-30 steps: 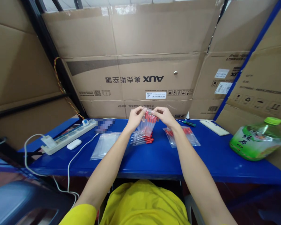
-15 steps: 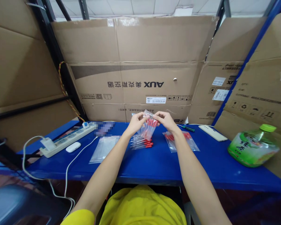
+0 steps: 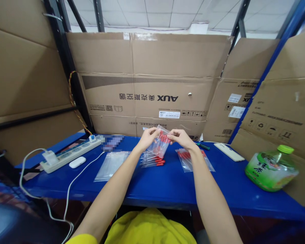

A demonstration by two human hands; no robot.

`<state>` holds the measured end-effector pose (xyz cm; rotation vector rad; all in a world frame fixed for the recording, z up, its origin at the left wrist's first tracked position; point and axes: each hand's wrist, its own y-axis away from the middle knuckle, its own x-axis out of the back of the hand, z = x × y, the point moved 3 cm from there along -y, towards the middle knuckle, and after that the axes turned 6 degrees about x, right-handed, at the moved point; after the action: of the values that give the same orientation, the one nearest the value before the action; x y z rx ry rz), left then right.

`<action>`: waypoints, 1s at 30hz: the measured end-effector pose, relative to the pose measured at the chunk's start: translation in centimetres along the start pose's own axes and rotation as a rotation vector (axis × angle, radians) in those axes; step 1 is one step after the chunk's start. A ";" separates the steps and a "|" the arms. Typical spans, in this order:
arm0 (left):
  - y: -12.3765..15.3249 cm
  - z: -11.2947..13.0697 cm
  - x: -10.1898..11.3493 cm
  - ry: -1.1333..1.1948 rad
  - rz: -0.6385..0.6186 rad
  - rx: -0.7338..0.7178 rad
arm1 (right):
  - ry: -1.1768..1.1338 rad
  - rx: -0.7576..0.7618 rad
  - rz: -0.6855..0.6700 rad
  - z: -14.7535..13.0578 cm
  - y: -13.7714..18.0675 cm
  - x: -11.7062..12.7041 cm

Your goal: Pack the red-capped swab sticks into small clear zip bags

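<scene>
Our left hand (image 3: pixel 149 137) is pinching the clear bag (image 3: pixel 160 144) near its upper left edge, while our right hand (image 3: pixel 181 138) is gripping the same plastic on the right side, thumb and fingers closing on it. Between them we are holding the bag tilted over the blue table (image 3: pixel 157 191), and several slim pieces with red ends are showing through it. Just below, a loose pile of red-ended pieces (image 3: pixel 152 160) is lying on the tabletop, red ends pointing right and thin shafts pointing left; we cannot tell whether the bag is touching it.

To the left of the pile, flat clear bags (image 3: pixel 110 166) are resting partly behind our left forearm. Under our right forearm, another filled bag (image 3: pixel 186 163) is lying flat, with red showing inside. Beyond it, a green-handled tool (image 3: pixel 203 146) and a pale phone (image 3: pixel 228 151) are lying near the cardboard (image 3: pixel 152 57). Further right, a green-capped bottle (image 3: pixel 271 171) is leaning. At the far left, a power strip (image 3: pixel 72 154) is stretching across the table, and a small white case (image 3: pixel 77 162) is sitting just beside it.
</scene>
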<state>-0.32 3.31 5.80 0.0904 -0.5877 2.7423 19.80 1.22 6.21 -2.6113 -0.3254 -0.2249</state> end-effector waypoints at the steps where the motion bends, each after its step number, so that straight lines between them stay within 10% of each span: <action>1: 0.0 0.0 0.0 0.025 -0.005 0.018 | -0.006 -0.004 -0.003 0.1 0.0 0.0; 11: -0.1 0.9 4.7 -0.388 0.281 -0.021 | 0.018 -0.187 -0.043 1.2 3.5 4.3; 18: 6.3 2.6 11.3 -0.734 0.253 0.138 | 0.040 -0.424 -0.018 3.3 7.8 9.0; 24: 11.5 -1.5 16.6 -1.053 0.366 0.423 | 0.235 -0.421 -0.016 2.5 8.8 10.8; 30: 13.6 -5.7 17.2 -1.294 0.379 0.603 | 0.272 -0.334 0.009 3.1 8.8 11.4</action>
<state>-21.07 -0.78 -2.42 2.1338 0.0285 2.7625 33.42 -2.52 2.02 -2.8565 -0.1934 -0.6759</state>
